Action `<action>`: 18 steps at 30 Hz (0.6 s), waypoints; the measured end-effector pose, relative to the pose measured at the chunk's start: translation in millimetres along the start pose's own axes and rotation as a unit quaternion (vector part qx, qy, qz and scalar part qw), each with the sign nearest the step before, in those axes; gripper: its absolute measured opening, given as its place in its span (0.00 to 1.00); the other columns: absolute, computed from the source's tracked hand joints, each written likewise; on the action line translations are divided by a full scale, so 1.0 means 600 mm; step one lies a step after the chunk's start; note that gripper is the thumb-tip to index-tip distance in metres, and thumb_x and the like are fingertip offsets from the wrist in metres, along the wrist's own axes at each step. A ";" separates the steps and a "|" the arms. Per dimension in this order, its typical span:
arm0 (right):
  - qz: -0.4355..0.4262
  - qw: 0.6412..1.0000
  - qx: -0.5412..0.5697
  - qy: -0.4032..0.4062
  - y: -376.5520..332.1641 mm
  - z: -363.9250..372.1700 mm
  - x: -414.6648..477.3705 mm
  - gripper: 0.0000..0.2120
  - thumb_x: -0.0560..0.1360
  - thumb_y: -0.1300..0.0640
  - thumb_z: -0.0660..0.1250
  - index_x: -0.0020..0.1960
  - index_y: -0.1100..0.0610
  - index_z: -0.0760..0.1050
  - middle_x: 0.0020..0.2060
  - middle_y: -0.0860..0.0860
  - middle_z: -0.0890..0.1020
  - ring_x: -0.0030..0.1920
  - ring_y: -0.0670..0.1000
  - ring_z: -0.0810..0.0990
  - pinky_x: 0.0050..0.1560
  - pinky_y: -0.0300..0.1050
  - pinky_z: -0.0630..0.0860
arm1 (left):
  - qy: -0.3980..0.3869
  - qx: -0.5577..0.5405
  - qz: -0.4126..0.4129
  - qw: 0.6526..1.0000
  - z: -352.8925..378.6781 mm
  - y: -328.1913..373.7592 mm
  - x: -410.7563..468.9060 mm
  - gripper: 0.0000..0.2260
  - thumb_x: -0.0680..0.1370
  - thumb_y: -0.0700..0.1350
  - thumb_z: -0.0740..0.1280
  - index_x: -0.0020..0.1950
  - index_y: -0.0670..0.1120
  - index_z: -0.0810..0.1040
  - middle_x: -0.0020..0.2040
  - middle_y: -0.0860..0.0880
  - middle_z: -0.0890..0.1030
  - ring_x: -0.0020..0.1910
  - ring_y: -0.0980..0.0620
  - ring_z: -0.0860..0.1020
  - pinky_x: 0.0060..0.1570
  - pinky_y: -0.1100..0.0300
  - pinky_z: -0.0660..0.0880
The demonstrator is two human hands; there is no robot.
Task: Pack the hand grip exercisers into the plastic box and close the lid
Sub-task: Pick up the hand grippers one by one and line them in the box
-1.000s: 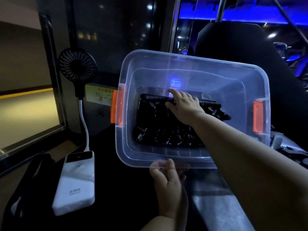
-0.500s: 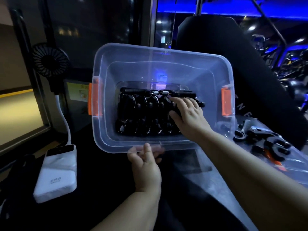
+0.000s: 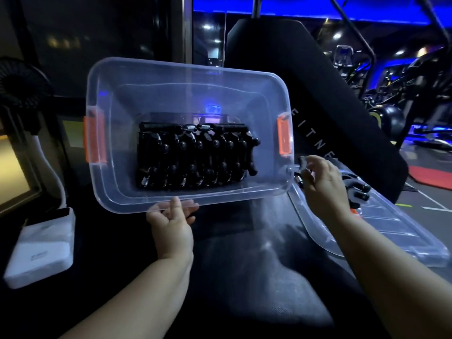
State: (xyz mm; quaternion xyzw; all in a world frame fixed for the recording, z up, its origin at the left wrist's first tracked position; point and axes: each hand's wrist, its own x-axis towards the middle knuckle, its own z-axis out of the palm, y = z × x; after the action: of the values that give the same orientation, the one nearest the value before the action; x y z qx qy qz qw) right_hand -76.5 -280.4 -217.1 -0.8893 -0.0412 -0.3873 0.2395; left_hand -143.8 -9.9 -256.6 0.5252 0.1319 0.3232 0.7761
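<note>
Now the plastic box (image 3: 159,99) is tipped up with its open mouth facing the person. The left hand (image 3: 171,226) grips the middle of its near rim, fingers curled over the edge. Inside, a packed row of black hand grip exercisers (image 3: 195,157) lies against the bottom. It fills the left and middle and leaves a gap at the right end wall, by the right orange latch (image 3: 283,138).

The right hand (image 3: 322,182) is outside the box, just beside its near right corner. Its fingers curl round what looks like one loose exerciser (image 3: 299,178), whose spring shows below them, though the dim light makes the grasp hard to read. More exercisers (image 3: 357,189) lie at the far end of the clear lid (image 3: 381,223), which rests flat on the dark surface to the right of the box.

The step in hand, as I judge it, is bringing that piece over the right rim and seating it in the gap. It is best turned so its handles run the same way as the row, then slid down against the last one rather than dropped, since springs and handles may snag. The box appears to be held up by one hand alone, so the left grip should be firm and the tilt shallow, or the row may slide toward the near wall. The lid cannot go on until it is emptied.
</note>
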 end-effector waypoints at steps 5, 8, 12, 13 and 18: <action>0.189 0.965 -0.136 -0.124 0.081 -0.020 0.001 0.18 0.79 0.48 0.58 0.67 0.52 0.69 0.67 0.57 0.69 0.68 0.60 0.64 0.65 0.57 0.64 | 0.003 0.006 0.003 1.000 0.001 -0.001 -0.002 0.04 0.83 0.45 0.56 0.49 0.48 0.63 0.40 0.47 0.81 0.38 0.53 0.82 0.40 0.60 0.75; 0.243 0.948 -0.135 -0.157 0.125 -0.017 -0.008 0.22 0.78 0.49 0.59 0.71 0.51 0.64 0.73 0.57 0.61 0.72 0.60 0.59 0.70 0.57 0.61 | 0.005 0.009 0.006 1.000 0.002 -0.002 -0.001 0.04 0.83 0.45 0.56 0.48 0.49 0.62 0.39 0.47 0.81 0.37 0.53 0.82 0.39 0.60 0.75; 0.292 0.933 -0.113 -0.177 0.153 -0.013 -0.014 0.22 0.78 0.50 0.59 0.71 0.49 0.64 0.74 0.60 0.59 0.72 0.63 0.60 0.71 0.56 0.60 | 0.003 0.009 0.007 1.000 0.002 -0.006 0.002 0.04 0.83 0.44 0.56 0.53 0.45 0.62 0.39 0.48 0.81 0.35 0.56 0.82 0.38 0.60 0.74; 0.301 0.928 -0.117 -0.184 0.154 -0.012 -0.015 0.22 0.78 0.50 0.59 0.71 0.49 0.64 0.72 0.61 0.61 0.71 0.63 0.62 0.70 0.56 0.61 | 0.001 0.009 0.008 1.000 0.002 -0.007 0.003 0.04 0.83 0.44 0.56 0.54 0.45 0.62 0.39 0.48 0.81 0.34 0.56 0.82 0.38 0.60 0.74; 0.311 0.914 -0.161 -0.204 0.160 -0.008 -0.012 0.20 0.79 0.52 0.55 0.68 0.58 0.68 0.68 0.62 0.68 0.66 0.65 0.68 0.66 0.55 0.65 | 0.001 0.014 0.012 1.000 0.004 -0.010 0.005 0.05 0.83 0.45 0.56 0.55 0.44 0.62 0.40 0.47 0.81 0.33 0.58 0.82 0.38 0.60 0.74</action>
State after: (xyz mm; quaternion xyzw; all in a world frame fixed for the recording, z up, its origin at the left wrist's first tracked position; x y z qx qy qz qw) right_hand -59.7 -366.7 -257.3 -0.9435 0.2521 -0.1045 0.1880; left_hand -138.2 -11.1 -260.7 0.5370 0.1304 0.3311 0.7649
